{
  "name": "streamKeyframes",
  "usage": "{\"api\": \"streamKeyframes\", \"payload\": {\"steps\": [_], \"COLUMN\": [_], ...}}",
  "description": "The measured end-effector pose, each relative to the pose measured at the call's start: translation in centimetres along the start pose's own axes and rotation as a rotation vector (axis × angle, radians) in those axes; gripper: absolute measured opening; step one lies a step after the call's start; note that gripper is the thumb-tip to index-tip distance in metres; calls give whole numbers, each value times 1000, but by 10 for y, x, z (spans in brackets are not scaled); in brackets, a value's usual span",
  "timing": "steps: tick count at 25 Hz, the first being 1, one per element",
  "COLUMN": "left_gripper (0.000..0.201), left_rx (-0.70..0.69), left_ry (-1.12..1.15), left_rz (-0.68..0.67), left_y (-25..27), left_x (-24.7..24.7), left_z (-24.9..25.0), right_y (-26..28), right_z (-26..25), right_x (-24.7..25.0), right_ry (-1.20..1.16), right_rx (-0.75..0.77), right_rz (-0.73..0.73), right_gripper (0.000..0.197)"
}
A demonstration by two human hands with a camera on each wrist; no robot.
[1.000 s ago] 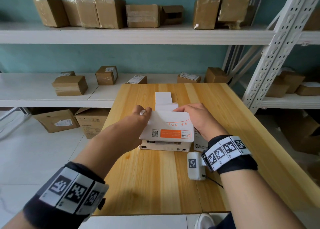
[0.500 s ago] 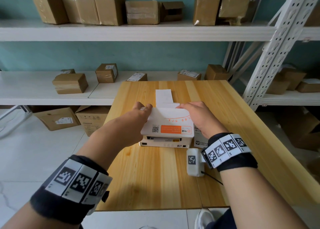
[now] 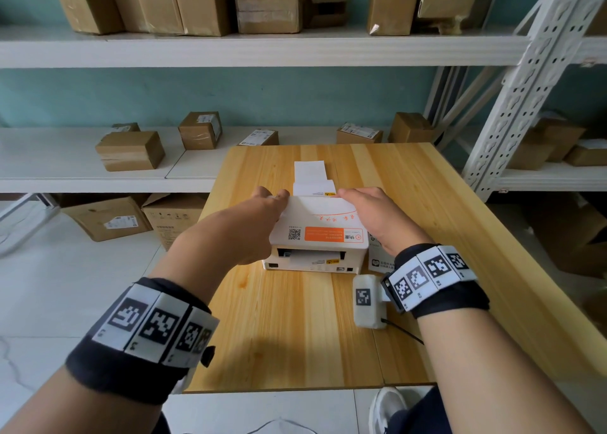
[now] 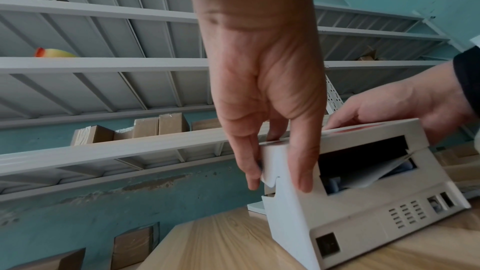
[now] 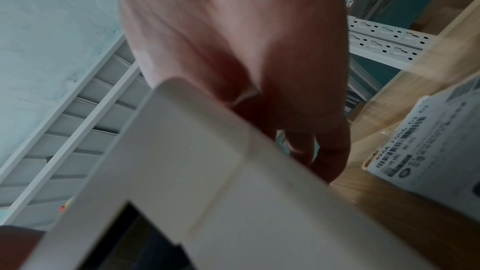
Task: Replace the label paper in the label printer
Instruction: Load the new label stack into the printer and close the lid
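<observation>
A white label printer (image 3: pixel 317 262) stands mid-table, its lid (image 3: pixel 322 220) with an orange sticker almost down. My left hand (image 3: pixel 262 210) pinches the lid's far left corner; in the left wrist view the left hand (image 4: pixel 278 186) has its thumb on the printer (image 4: pixel 363 202) face and its fingers on the side. My right hand (image 3: pixel 368 213) grips the far right corner, its fingers (image 5: pixel 324 151) hanging down past the printer (image 5: pixel 207 171) edge. White label paper (image 3: pixel 310 174) runs out beyond the far side. A sheet of paper (image 4: pixel 376 174) shows inside the near slot.
A small white printed carton (image 3: pixel 377 262) stands just right of the printer. The wooden table (image 3: pixel 295 335) has bare board toward me. Cardboard boxes (image 3: pixel 131 151) fill the white shelves behind and the floor at left. A white rack upright (image 3: pixel 525 88) rises at right.
The lid has come down from a raised tilt to nearly flat on the body, with both hands staying on its far corners.
</observation>
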State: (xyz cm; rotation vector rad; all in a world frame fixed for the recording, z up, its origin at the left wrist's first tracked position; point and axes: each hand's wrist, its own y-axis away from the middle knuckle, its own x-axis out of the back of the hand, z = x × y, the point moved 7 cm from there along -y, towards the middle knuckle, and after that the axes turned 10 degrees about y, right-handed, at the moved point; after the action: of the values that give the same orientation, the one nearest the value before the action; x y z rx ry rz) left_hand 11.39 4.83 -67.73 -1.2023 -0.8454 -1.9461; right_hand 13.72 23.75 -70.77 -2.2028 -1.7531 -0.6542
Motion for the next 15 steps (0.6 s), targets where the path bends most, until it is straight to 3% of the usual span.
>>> {"api": "streamKeyframes", "payload": {"steps": [6,15], "left_gripper": [94,93], "left_rx": [-4,12], "left_ry": [-5,5], "left_rz": [-3,-6], "left_y": [1,2], "left_x": [0,-1], "left_z": [2,1], "right_y": [-4,-6], "right_z": [8,16], "right_x": [-1,-2], "right_ry": [-38,-194], "right_rx": [-43,-93], "right_rz": [-14,14], "right_gripper": [40,27]}}
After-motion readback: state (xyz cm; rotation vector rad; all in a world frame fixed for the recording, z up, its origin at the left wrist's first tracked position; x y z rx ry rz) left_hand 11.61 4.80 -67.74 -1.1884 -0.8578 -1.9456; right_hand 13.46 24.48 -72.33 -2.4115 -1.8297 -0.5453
